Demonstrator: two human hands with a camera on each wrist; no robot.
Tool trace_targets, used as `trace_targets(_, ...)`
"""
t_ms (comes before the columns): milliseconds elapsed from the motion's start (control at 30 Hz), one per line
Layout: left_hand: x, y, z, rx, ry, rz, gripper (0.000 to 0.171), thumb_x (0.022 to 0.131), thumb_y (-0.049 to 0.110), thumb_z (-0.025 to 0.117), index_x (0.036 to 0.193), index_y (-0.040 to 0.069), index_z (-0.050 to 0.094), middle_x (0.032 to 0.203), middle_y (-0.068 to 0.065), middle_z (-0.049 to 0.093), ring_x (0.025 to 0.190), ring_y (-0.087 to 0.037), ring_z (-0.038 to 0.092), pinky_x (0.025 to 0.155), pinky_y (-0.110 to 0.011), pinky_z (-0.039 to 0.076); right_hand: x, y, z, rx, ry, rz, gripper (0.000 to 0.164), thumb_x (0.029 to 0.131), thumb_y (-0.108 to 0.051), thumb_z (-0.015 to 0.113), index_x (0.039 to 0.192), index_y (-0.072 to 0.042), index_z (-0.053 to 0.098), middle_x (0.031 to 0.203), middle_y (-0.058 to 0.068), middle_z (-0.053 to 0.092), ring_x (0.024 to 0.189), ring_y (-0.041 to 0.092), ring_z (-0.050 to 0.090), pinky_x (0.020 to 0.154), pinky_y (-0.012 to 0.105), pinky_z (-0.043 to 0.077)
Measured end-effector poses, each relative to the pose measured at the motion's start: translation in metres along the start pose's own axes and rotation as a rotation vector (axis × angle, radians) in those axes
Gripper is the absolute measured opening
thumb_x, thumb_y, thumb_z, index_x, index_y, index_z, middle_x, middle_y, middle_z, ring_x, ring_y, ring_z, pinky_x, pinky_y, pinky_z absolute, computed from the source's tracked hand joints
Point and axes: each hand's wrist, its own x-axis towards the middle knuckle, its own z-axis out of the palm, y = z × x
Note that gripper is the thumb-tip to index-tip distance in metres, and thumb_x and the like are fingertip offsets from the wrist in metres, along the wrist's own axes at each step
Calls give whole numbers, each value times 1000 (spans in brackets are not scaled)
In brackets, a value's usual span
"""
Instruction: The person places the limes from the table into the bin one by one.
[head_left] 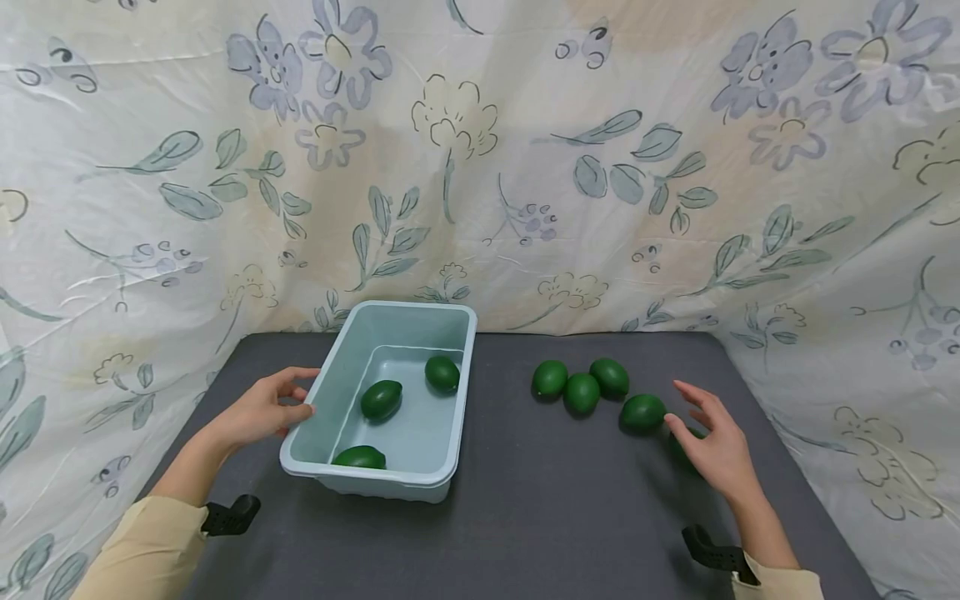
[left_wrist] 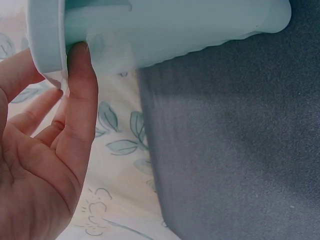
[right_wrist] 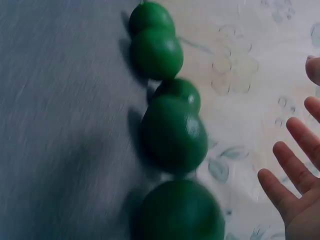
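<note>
My left hand (head_left: 258, 407) pinches the left rim of a pale blue-green plastic tub (head_left: 382, 482), its thumb and fingers on either side of the rim in the left wrist view. Inside the tub lie three dark green limes: one in the middle (head_left: 381, 401), one by the right wall (head_left: 442, 374) and one near the front, partly hidden by the rim. My right hand (head_left: 716, 446) hovers with spread fingers over a lime (head_left: 677, 451) that it partly covers in the head view. Just left of its thumb sits another lime (head_left: 642, 414). The right hand holds nothing.
Farther back on the dark grey tabletop (head_left: 525, 517), more limes cluster together: a left one (head_left: 550, 380), a front one (head_left: 581, 394) and a right one (head_left: 609, 379). A floral-patterned cloth (head_left: 480, 208) hangs behind the table and along its sides.
</note>
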Motion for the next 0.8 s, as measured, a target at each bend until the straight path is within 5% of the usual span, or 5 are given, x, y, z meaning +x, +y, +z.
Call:
trace_targets(167, 0, 0, 0, 9, 5, -7, 65, 87, 9, 59, 141, 0, 25, 99, -18, 56, 76, -22, 61, 61, -37, 52, -14, 49, 0, -109, -24, 58, 57, 85, -32, 65, 137, -27, 43, 134, -2, 45, 123, 5, 40, 89, 8, 34)
trace_targets(300, 0, 0, 0, 15, 10, -16, 64, 87, 10, 60, 141, 1, 26, 98, -18, 55, 76, -22, 60, 61, -36, 52, -19, 25, -12, -156, -81, 110, 57, 86, -33, 64, 138, -24, 42, 131, 9, 46, 118, 25, 45, 86, 30, 44)
trace_targets(433, 0, 0, -1, 15, 3, -11, 65, 87, 10, 60, 141, 0, 26, 99, -18, 56, 76, -22, 60, 62, -37, 52, -20, -10, -22, -127, -159, 127, 58, 88, -28, 63, 138, -10, 41, 127, 25, 44, 112, 45, 43, 79, 58, 40)
trace_targets(800, 3, -2, -4, 9, -2, -21, 65, 87, 9, 59, 142, 1, 25, 100, -19, 55, 79, -23, 61, 63, -38, 53, -28, -9, -22, -211, -214, 196, 58, 87, -31, 63, 132, 1, 44, 122, 26, 47, 103, 40, 47, 73, 54, 40)
